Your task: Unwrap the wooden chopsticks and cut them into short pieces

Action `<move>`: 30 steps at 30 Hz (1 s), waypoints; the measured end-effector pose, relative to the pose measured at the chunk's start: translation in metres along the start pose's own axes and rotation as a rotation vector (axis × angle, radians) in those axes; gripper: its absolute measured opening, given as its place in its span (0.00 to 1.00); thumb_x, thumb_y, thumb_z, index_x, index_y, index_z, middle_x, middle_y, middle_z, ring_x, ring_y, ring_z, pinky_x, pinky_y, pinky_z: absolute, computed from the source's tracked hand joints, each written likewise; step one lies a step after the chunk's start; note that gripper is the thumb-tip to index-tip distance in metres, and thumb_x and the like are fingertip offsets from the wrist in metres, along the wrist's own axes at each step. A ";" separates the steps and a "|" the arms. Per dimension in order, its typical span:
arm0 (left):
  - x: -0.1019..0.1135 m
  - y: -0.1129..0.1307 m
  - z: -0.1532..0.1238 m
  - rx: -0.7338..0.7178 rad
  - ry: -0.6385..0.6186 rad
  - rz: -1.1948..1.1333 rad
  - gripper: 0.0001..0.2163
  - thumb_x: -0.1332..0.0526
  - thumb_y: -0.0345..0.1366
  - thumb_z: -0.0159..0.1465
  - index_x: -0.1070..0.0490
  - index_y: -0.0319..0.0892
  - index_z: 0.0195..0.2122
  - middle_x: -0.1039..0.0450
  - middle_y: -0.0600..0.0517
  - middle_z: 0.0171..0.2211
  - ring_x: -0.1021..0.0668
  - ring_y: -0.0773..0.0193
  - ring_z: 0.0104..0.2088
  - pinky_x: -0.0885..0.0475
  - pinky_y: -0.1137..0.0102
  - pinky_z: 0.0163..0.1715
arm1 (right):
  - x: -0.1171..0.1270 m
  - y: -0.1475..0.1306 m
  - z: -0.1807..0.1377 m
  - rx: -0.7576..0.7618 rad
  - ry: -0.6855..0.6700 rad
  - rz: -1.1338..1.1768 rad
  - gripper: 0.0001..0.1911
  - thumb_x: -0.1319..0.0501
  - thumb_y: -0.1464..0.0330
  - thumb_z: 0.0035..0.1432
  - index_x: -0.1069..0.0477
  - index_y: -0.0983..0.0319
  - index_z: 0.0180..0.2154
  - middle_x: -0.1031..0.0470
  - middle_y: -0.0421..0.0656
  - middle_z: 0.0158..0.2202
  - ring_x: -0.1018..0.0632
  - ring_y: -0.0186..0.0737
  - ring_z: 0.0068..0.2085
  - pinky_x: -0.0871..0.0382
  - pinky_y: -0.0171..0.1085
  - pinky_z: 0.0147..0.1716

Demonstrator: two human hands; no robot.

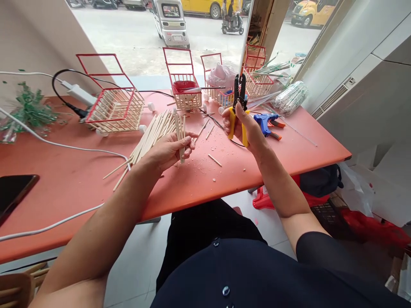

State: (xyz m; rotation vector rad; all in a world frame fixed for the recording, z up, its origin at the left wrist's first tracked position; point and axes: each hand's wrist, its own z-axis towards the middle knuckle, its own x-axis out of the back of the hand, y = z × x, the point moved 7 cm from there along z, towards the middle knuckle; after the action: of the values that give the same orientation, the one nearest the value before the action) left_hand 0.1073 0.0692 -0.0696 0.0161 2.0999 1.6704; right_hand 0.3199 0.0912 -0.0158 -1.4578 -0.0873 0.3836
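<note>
Several thin wooden sticks (180, 128) stand upright in my left hand (175, 149), its fingers closed round them just above the table. Behind that hand a heap of longer wooden sticks (157, 130) lies slanting on the table. My right hand (240, 126) grips wire strippers (239, 100) by their yellow handles, the black jaws pointing up and away from me. Short cut stick pieces (214, 160) and small shavings are scattered on the table between and below my hands.
The orange table (192, 192) carries small stick-built carts (118, 105) with red frames along the back. A blue glue gun (266, 123) lies right of my right hand. White cable (64, 145), a phone (16, 192) and green plastic strands (28, 107) are at left; wrapped bundles (290, 97) at back right.
</note>
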 end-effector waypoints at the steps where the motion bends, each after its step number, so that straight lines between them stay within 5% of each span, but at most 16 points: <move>1: 0.001 0.000 0.000 -0.004 0.003 0.004 0.07 0.23 0.29 0.62 0.19 0.35 0.39 0.24 0.51 0.24 0.28 0.71 0.18 0.32 0.76 0.19 | 0.000 0.001 0.000 -0.015 0.004 -0.012 0.40 0.42 0.28 0.64 0.23 0.57 0.45 0.34 0.39 0.31 0.29 0.36 0.32 0.31 0.39 0.31; 8: 0.005 -0.002 0.000 -0.024 0.125 0.034 0.10 0.21 0.31 0.58 0.21 0.35 0.34 0.29 0.53 0.23 0.35 0.75 0.18 0.43 0.79 0.17 | -0.010 0.009 -0.005 -0.138 -0.140 -0.027 0.46 0.48 0.26 0.64 0.20 0.59 0.50 0.29 0.42 0.30 0.25 0.42 0.33 0.25 0.42 0.34; 13: 0.002 0.001 -0.005 -0.051 0.171 0.055 0.08 0.24 0.33 0.63 0.21 0.37 0.36 0.31 0.56 0.21 0.39 0.75 0.17 0.47 0.77 0.17 | -0.005 0.008 -0.003 -0.162 -0.094 -0.008 0.45 0.45 0.27 0.64 0.20 0.59 0.51 0.29 0.42 0.30 0.24 0.43 0.34 0.23 0.44 0.36; 21: -0.016 0.037 -0.028 -0.568 0.207 0.088 0.12 0.26 0.46 0.70 0.23 0.47 0.37 0.31 0.56 0.23 0.29 0.67 0.25 0.31 0.72 0.28 | -0.006 0.001 -0.003 -0.085 -0.108 -0.095 0.46 0.45 0.27 0.64 0.20 0.59 0.56 0.30 0.42 0.32 0.24 0.43 0.36 0.23 0.44 0.37; 26: -0.019 0.006 -0.027 -0.479 0.132 0.295 0.16 0.24 0.51 0.66 0.22 0.45 0.31 0.28 0.52 0.27 0.28 0.64 0.29 0.30 0.68 0.33 | -0.009 0.000 -0.005 -0.070 -0.137 -0.158 0.49 0.47 0.25 0.63 0.21 0.58 0.58 0.30 0.43 0.33 0.24 0.44 0.37 0.25 0.44 0.36; 30: -0.016 0.002 -0.029 -0.435 0.103 0.274 0.17 0.25 0.51 0.67 0.24 0.45 0.32 0.35 0.55 0.23 0.34 0.66 0.24 0.37 0.70 0.26 | -0.010 -0.003 -0.006 -0.065 -0.130 -0.131 0.50 0.50 0.25 0.64 0.21 0.59 0.58 0.29 0.43 0.33 0.23 0.43 0.37 0.25 0.44 0.36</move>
State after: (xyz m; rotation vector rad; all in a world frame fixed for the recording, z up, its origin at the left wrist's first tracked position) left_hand 0.1110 0.0382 -0.0576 0.0866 1.8220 2.3079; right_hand 0.3133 0.0821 -0.0124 -1.4814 -0.3005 0.3708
